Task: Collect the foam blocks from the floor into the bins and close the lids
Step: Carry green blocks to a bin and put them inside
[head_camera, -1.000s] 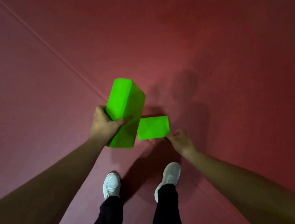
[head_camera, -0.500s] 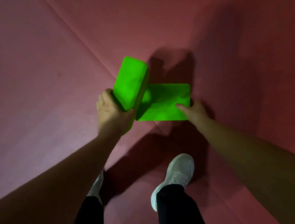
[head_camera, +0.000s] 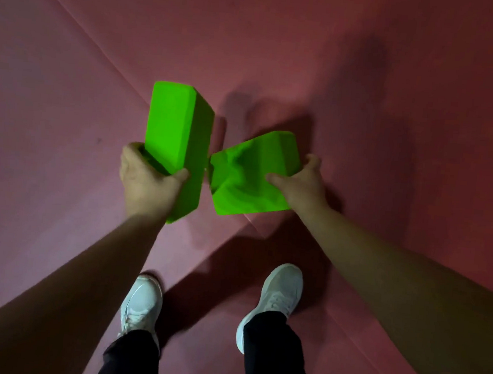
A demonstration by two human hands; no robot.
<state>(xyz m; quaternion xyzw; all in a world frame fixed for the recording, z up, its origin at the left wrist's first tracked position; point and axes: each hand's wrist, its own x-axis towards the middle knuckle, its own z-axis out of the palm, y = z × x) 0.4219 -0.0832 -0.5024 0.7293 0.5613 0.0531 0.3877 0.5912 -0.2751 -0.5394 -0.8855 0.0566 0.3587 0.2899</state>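
Dim red-cast pic, heavy shadows, wide-angle warp at edges, slight blur.

The upright green block hides most fingers of the left hand; the tilted green block does likewise for the right hand. Both forearms and the trouser legs run out of view.

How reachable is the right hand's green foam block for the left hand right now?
Probably not: the left hand has its grip full with an upright green rectangular foam block, though the right hand's tilted green foam block is close beside it.
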